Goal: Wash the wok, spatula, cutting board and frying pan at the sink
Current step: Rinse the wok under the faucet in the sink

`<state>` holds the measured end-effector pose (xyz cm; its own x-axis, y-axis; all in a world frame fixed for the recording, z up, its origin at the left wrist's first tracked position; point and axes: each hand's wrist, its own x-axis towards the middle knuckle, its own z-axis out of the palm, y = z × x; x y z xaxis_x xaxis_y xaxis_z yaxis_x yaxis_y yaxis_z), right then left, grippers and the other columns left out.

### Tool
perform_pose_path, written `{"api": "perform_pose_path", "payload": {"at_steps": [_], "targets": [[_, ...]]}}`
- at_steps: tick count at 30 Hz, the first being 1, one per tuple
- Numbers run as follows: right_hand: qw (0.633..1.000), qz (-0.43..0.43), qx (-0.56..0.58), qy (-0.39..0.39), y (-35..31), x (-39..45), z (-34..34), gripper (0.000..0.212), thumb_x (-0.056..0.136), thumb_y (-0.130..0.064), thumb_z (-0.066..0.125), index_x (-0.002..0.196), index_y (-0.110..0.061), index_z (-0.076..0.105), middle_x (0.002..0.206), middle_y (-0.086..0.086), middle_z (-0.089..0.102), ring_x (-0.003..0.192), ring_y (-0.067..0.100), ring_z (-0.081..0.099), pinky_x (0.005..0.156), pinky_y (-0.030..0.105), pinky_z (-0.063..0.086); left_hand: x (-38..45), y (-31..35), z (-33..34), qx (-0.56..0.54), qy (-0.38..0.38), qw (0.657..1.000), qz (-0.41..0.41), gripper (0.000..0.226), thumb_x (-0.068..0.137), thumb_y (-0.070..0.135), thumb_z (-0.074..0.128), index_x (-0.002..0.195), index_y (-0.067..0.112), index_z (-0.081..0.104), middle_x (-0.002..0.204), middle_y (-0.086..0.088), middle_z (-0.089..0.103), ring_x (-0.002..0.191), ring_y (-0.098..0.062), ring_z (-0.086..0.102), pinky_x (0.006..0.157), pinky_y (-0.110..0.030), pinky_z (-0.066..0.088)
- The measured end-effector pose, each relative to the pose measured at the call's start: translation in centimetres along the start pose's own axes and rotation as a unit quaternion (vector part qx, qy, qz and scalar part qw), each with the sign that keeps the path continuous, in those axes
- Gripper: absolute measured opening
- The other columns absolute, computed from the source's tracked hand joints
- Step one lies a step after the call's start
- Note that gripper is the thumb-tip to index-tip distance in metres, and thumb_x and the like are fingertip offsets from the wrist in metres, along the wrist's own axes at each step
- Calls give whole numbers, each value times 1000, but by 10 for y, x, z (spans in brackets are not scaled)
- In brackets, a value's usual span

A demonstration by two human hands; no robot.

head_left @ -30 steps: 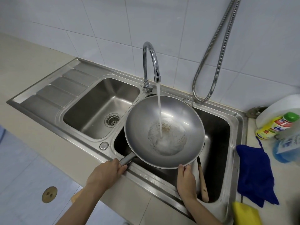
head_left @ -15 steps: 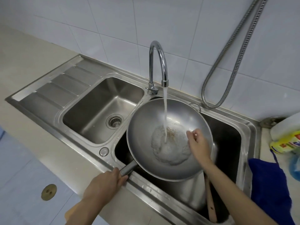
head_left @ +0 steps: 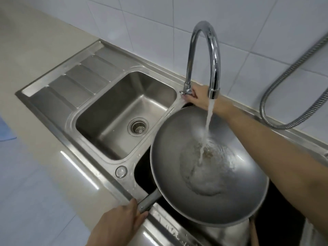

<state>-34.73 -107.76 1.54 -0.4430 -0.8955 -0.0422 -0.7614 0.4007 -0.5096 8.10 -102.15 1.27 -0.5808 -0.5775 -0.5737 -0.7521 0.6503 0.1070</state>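
No text can be read here. On the front rim of the steel sink (head_left: 170,229) there is a faint stamped mark, but it is too blurred to make out any letters.

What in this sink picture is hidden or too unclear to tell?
Head view only:
- Right basin: its floor is covered by the wok.
- Tap lever: the right hand wraps it, so its position is unreadable.
- Wok handle: its end is inside the left hand.
- Wooden handle: cut off by the bottom edge and the wok.
- Hose: both ends run out of frame.
- Wok bottom: blurred by churning water.
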Motion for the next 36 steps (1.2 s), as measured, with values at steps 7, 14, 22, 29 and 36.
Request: {"api": "perform_pose_path", "payload": {"at_steps": [7,14,22,29,36], "targets": [[996,10,-84,15,-13,-6,-17,67,87,-75,27,78,-12,47,69,8,48,86,22,60,69,31,47,-2,0,-1,-4,28,1000,-10,130,29,84,-37,121,35,40,107,3,67,101,-19,65,79,-30,48],[983,102,150,-28,-9,-36,-17,21,99,-26,43,88,-15,58,69,2,67,57,18,56,68,34,47,-4,1,-3,17,36,999,0,117,37,91,-19,117,32,42,106,2,67,100,-18,65,77,-29,47],[933,284,217,37,-5,-260,33,29,90,-24,58,64,-15,51,62,6,56,60,19,51,62,34,38,-11,-2,-2,29,93,993,63,45,89,66,26,90,25,44,79,3,61,83,-22,65,65,-32,47],[884,395,221,-115,-42,-385,89,50,99,-49,31,81,-15,63,59,-6,62,87,16,59,100,34,35,-7,-5,-1,-4,49,996,69,43,92,57,39,84,16,49,87,-8,64,83,-28,62,72,-37,49],[769,459,444,29,-69,-365,123,36,102,-28,29,78,-14,53,68,5,58,52,13,43,50,26,31,-27,7,-16,-69,-8,996,52,34,96,43,43,97,10,51,85,-2,56,76,-23,53,65,-31,44]]}}
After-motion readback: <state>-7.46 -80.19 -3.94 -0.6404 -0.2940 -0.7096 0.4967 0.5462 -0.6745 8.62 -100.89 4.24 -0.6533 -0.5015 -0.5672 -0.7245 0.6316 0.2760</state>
